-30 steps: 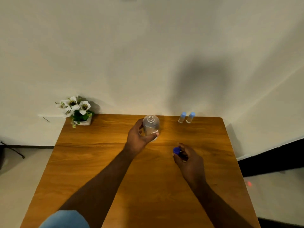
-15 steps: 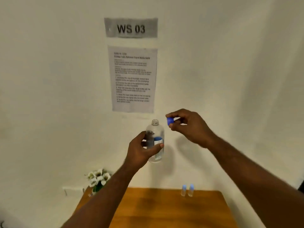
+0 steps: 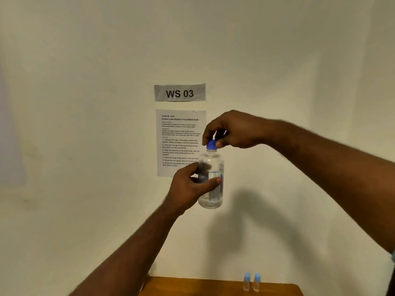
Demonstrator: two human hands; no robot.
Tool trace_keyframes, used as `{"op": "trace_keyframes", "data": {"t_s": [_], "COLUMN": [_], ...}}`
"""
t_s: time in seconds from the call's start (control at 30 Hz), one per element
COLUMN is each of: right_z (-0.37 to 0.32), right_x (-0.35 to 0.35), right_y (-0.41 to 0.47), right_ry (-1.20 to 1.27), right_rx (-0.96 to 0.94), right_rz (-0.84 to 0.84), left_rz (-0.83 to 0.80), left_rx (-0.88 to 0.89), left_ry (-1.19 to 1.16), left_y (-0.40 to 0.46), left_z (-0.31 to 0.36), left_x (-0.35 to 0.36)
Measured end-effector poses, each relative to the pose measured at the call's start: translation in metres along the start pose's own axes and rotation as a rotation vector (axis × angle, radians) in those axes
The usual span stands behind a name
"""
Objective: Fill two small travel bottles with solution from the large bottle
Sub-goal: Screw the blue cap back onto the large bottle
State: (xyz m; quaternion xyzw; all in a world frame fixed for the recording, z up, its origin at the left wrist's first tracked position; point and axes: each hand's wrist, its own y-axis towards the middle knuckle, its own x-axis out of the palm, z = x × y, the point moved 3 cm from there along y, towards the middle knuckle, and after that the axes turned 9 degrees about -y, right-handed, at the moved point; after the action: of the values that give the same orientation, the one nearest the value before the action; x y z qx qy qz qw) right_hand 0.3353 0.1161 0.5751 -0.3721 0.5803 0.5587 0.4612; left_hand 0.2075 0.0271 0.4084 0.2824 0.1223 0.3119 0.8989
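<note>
The left hand (image 3: 188, 186) grips a clear plastic large bottle (image 3: 211, 180) upright in the air before the wall, fingers curled round its body. The right hand (image 3: 233, 130) pinches the blue screw cap (image 3: 211, 145) sitting on its neck. Two small clear travel bottles with pale blue caps (image 3: 251, 282) stand side by side on the wooden surface (image 3: 192, 287) far below, right of the bottle. A printed instruction sheet (image 3: 180, 142) hangs behind.

Left hand (image 3: 188, 189) grips large bottle (image 3: 211, 178); right hand (image 3: 233, 129) pinches its blue cap (image 3: 211, 145).

large bottle (image 3: 211, 178): clear, upright, blue cap (image 3: 211, 145) on | travel bottles (image 3: 251, 282): capped, upright, table's far edge
</note>
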Motion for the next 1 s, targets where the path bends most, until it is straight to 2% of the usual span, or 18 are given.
{"op": "trace_keyframes", "data": {"t_s": [0.37,0.57,0.93,1.0], "right_z": [-0.013,-0.013,-0.022,-0.022], "right_x": [-0.022,-0.043,-0.031,-0.035], "right_y": [-0.001,-0.012,-0.01,-0.012], "right_ry": [-0.283,-0.035,-0.166,-0.09], "right_rx": [0.07,0.025,0.153,0.137], "right_rz": [-0.097,-0.107,-0.022,-0.005], "left_rz": [-0.033,-0.047,-0.051,-0.054], "left_rx": [0.037,0.047,0.034,0.031], "left_ry": [-0.006,-0.029,-0.061,-0.06], "left_y": [-0.002,-0.002,-0.009,-0.011], "left_z": [0.018,0.021,0.021,0.02], "left_x": [0.006,0.01,0.014,0.012]}}
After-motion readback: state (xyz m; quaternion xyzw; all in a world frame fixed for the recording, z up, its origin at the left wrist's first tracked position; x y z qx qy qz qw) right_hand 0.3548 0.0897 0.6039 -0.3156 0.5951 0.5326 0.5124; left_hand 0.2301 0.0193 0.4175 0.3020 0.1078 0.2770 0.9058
